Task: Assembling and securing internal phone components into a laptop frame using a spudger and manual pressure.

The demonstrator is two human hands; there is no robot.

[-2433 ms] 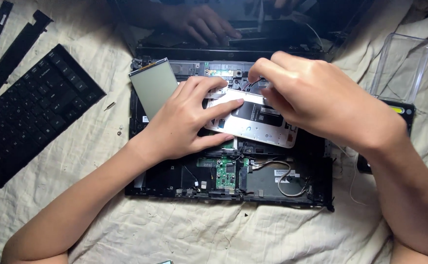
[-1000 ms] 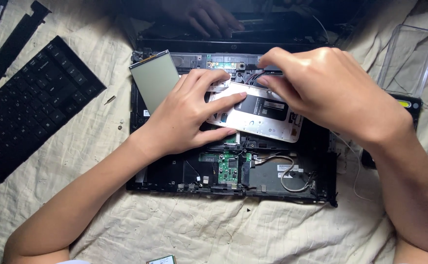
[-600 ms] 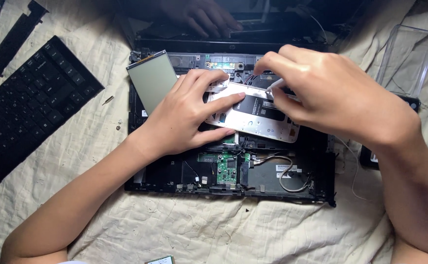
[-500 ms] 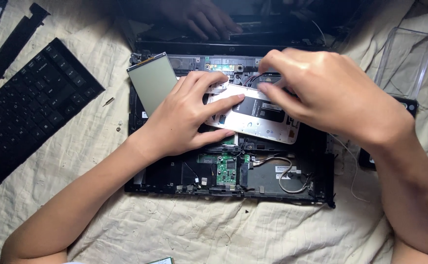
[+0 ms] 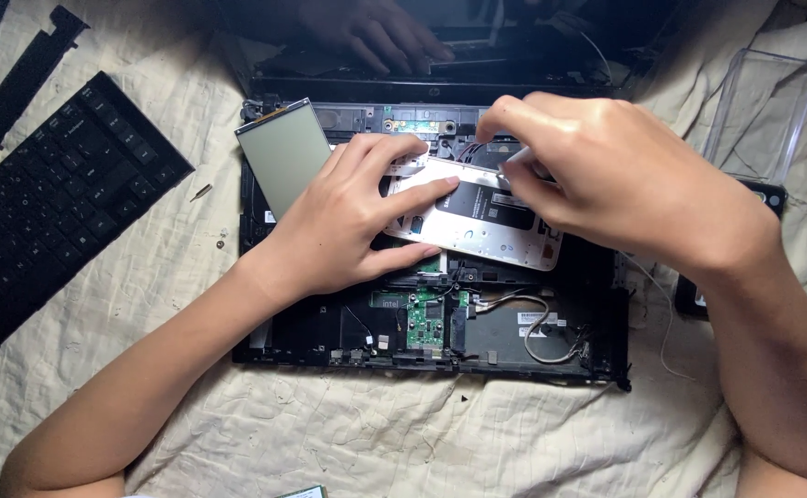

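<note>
An opened black laptop base (image 5: 311, 327) lies on a cream cloth, its green circuit board (image 5: 424, 323) and wires exposed. A silver metal plate with a black patch (image 5: 486, 217) rests tilted across its middle. My left hand (image 5: 348, 221) presses flat on the plate's left end, fingers spread. My right hand (image 5: 606, 180) grips a thin tool (image 5: 517, 159), its tip at the plate's upper edge. A grey rectangular panel (image 5: 285, 155) stands up at the base's upper left corner.
A detached black keyboard (image 5: 44, 198) and black trim strips (image 5: 16, 78) lie at left. A small screw (image 5: 200, 192) rests on the cloth. A clear plastic tray (image 5: 758, 115) is at right. Another person's hand (image 5: 376, 32) rests at the laptop's far edge.
The silver plate has shifted slightly within the base under my hands. My right hand has moved a little up and left over the plate's upper edge. My left hand stays put.
</note>
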